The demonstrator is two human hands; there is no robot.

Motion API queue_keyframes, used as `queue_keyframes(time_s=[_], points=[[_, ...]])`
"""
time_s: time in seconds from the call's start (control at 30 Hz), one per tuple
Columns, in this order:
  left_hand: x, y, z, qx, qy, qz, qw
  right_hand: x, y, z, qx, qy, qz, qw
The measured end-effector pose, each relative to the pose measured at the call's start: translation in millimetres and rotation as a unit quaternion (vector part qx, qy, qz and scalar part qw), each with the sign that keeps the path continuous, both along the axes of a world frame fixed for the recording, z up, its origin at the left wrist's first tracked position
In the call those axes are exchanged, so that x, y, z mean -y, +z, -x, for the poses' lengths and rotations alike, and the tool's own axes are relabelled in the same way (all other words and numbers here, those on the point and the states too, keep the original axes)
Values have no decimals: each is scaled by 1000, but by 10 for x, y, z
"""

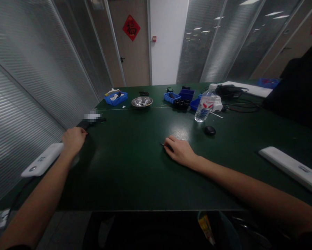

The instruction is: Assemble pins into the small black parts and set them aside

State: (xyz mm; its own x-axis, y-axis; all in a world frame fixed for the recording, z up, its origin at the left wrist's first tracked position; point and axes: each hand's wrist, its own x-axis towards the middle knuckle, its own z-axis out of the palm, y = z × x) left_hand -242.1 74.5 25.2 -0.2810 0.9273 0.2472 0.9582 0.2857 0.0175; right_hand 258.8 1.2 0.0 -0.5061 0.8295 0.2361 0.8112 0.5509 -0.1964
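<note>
My left hand [74, 139] lies at the left edge of the dark green table [135, 166], its fingers curled over the end of a black object [86, 124] beside a white power strip [42, 160]. My right hand [179, 151] rests knuckles-up near the table's middle. Its fingers are closed round a thin dark tool [164, 145] whose tip pokes out to the left. A small black oval object [209, 130] lies just beyond the right hand.
At the far side stand a blue bin [116, 98], a metal bowl [142, 101], more blue bins [179, 96], black parts [181, 103] and a water bottle [205, 105]. Cables [236, 99] trail at the right. Another white power strip [291, 168] lies at the right edge.
</note>
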Motion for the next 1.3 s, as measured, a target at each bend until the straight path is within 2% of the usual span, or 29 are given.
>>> queue_keyframes(time_s=[0.33, 0.43, 0.53, 0.6, 0.63, 0.77, 0.83, 0.9, 0.97, 1.03, 1.2, 1.3], points=[[-11, -31, -17, 12, -4, 4, 1000, -14, -3, -9, -5, -3, 4, 1000], [-29, -37, -55, 26, -34, 7, 999, -15, -4, -9, -8, 0, 9, 1000], [-45, -39, -229, 47, -92, 22, 994, -11, -1, -8, -12, 3, 6, 1000], [-14, -44, -477, 75, -165, 40, 983, -6, 3, -9, -13, 2, 2, 1000], [26, -50, -646, 100, -225, 48, 968, -4, 5, -9, -11, 1, 1, 1000], [362, -107, -1514, 161, -438, 65, 882, -3, 5, -6, -1, -3, 5, 1000], [573, -152, -1941, 174, -511, 60, 839, -7, -5, -1, 5, -8, 7, 1000], [745, -204, -2269, 172, -553, 45, 814, -14, -19, 6, 10, -15, 3, 1000], [848, -256, -2463, 177, -561, 24, 808, -20, -30, 13, 12, -17, -2, 1000], [884, -296, -2537, 200, -559, 8, 805, -23, -35, 16, 13, -14, -4, 1000], [833, -300, -2498, 319, -538, 19, 780, -14, -15, 9, 10, -10, -6, 1000], [786, -276, -2465, 375, -496, 30, 783, -5, 4, 3, 10, -8, -1, 1000]])
